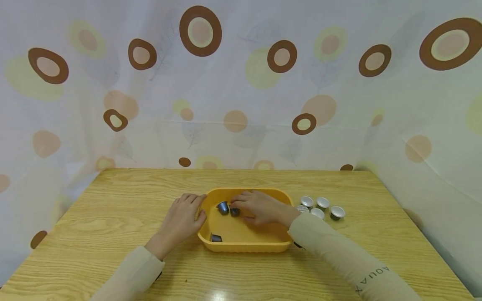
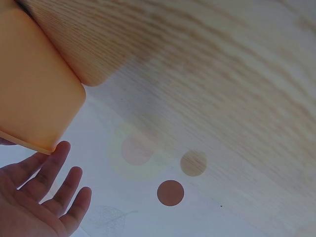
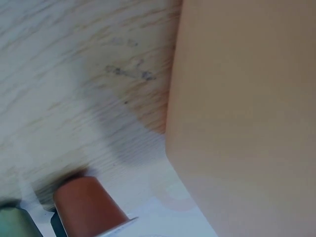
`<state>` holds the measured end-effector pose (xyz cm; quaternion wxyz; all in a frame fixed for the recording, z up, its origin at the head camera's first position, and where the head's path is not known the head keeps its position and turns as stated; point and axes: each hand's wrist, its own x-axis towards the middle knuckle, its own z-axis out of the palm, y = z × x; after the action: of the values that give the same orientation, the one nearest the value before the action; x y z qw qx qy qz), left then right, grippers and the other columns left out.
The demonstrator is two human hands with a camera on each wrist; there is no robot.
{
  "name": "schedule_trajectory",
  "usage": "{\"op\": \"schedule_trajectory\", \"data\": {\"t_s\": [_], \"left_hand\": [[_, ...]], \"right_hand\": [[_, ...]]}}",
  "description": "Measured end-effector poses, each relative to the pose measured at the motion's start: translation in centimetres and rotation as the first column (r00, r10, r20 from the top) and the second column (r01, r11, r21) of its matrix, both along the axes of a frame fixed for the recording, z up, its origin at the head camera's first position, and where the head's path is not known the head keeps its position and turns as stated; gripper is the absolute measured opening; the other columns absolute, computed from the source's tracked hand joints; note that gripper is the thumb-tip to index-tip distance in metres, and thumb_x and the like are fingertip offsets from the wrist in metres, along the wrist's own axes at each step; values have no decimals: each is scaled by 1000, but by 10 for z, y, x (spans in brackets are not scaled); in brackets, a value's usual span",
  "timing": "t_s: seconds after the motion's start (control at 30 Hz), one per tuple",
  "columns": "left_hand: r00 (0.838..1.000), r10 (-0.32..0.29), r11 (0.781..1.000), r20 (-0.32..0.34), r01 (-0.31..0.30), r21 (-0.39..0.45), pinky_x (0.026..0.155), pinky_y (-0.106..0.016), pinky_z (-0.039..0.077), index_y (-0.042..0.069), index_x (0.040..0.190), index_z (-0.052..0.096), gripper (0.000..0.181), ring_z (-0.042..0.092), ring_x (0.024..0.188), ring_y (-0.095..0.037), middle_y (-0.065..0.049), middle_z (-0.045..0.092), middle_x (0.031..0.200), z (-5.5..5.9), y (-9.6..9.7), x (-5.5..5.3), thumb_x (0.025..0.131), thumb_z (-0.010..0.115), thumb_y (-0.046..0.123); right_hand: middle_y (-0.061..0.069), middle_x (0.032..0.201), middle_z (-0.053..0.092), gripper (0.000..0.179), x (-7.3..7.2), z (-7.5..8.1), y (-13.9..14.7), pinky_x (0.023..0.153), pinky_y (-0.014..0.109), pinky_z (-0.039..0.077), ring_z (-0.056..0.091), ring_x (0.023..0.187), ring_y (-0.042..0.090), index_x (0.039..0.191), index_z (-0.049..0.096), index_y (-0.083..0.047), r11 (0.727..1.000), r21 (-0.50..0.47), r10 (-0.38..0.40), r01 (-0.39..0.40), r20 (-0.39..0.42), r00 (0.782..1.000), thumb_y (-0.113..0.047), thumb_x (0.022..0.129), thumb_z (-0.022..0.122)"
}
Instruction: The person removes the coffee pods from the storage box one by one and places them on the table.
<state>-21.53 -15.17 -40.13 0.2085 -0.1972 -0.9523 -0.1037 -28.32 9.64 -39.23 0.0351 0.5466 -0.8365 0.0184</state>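
Right now a dark coffee capsule (image 1: pixel 234 212) is sitting at the right hand's (image 1: pixel 260 207) fingertips, inside the yellow tray (image 1: pixel 244 246) and toward its far left quarter. The capsule is lying to the left of the fingers, on the side away from the wrist, and the fingers are curling down over it so that they seem to be pinching it, though the exact contact is too small to make out. A second capsule (image 1: pixel 223 207), bluish and tipped on its side with its wide end facing the near left, is lying just beside the first, a little further left and so just past the fingertips. A third capsule (image 1: pixel 216 238) is resting well apart from both, against the tray's near left corner. The right hand is reaching in across the tray's right rim, so it is plainly the nearer hand to the pair of capsules. The left hand (image 1: pixel 184 217) is lying outside the tray, its fingers straight and relaxed and pressing against the left wall; the left wrist view is showing those straight fingers (image 2: pixel 59 173) by the tray's corner (image 2: pixel 34 94). Beyond the tray's right rim, a cluster of silver-topped capsules (image 1: pixel 320 207) is standing on the wooden table (image 1: pixel 113 200), near the right forearm.
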Motion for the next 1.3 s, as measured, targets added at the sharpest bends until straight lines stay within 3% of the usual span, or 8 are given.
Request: {"op": "schedule_trajectory", "data": {"t_s": [0.27, 0.77, 1.3], "left_hand": [[1000, -3, 1000, -3, 3, -2, 89, -42, 46, 8, 120, 59, 38, 56, 103, -24, -4, 65, 106, 1, 0, 1, 83, 58, 20], [1000, 2, 1000, -1, -2, -4, 89, -42, 46, 8, 120, 59, 38, 56, 103, -24, -4, 65, 106, 2, 1, 1, 83, 58, 20], [1000, -4, 1000, -5, 4, -2, 89, -41, 46, 8, 119, 60, 38, 56, 103, -24, -4, 65, 105, 1, 0, 1, 83, 57, 20]], "right_hand": [[5, 121, 56, 39, -2, -5, 0, 97, 39, 43, 52, 112, 20, 120, 55, -11, 998, -27, 47, -48, -60, 997, -18, 82, 63], [0, 119, 56, 39, 0, -1, -1, 97, 36, 42, 51, 112, 16, 124, 53, -16, 997, 77, -14, 19, -71, 997, -22, 86, 60], [1, 117, 56, 31, -1, -5, 0, 93, 34, 45, 52, 107, 16, 115, 57, -13, 998, 56, 14, -7, -118, 993, -22, 86, 61]]}}
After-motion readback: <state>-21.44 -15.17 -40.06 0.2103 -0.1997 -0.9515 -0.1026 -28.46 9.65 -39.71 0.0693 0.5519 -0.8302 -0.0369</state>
